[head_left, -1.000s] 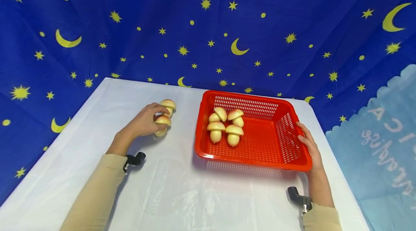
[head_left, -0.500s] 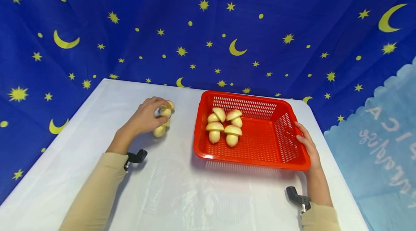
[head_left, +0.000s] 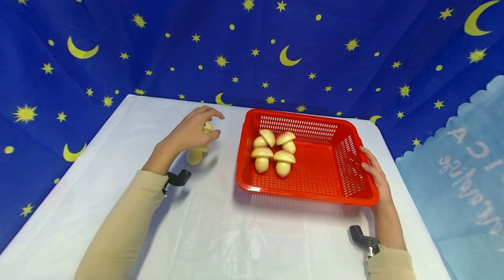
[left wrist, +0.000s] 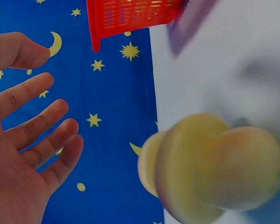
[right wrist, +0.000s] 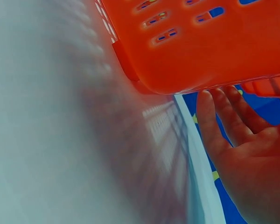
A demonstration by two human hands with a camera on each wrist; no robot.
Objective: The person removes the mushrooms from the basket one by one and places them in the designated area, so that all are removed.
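My left hand hovers over two toy mushrooms on the left of the table, its fingers spread and nothing in its grasp. The nearer toy mushroom is half covered by that hand in the head view; of the farther mushroom only a bit shows between thumb and fingers. Close up in the left wrist view, a pale yellow mushroom lies apart from the extended fingers. My right hand holds the right rim of a red plastic basket, its thumb over the edge.
Inside the basket, several toy mushrooms sit grouped at the left. The basket stands on a white-covered table. A blue cloth with moons and stars hangs behind, and a light blue cloth is at the right.
My left hand has moved from the nearer mushroom away and to the right, its fingers spreading wider. The right hand stays on the basket's rim.
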